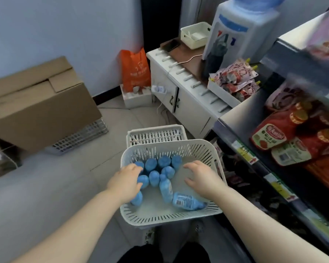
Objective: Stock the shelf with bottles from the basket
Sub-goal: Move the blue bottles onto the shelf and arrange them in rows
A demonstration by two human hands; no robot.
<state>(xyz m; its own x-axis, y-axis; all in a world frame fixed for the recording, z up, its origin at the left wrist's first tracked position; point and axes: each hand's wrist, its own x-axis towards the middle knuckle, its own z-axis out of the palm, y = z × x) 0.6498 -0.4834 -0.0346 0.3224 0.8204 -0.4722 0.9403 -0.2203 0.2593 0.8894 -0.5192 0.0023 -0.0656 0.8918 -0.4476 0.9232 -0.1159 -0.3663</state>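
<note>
A white slotted basket (169, 219) sits low in front of me and holds several blue bottles (160, 168), most of them upright at its back left. One blue bottle (186, 201) lies on its side near the front right. My left hand (124, 182) reaches in from the left, its fingers curled round an upright blue bottle (143, 180). My right hand (202, 179) hovers over the basket's bare right half with fingers spread, holding nothing. The shelf (242, 149) runs along the right, with price tags on its edge.
Red-labelled bottles and packets (285, 137) fill the shelf on the right. A second white basket (156, 134) stands just behind the first. A cardboard box (36, 103) is at the left, with a white cabinet (188, 105) and a water dispenser (241, 31) beyond.
</note>
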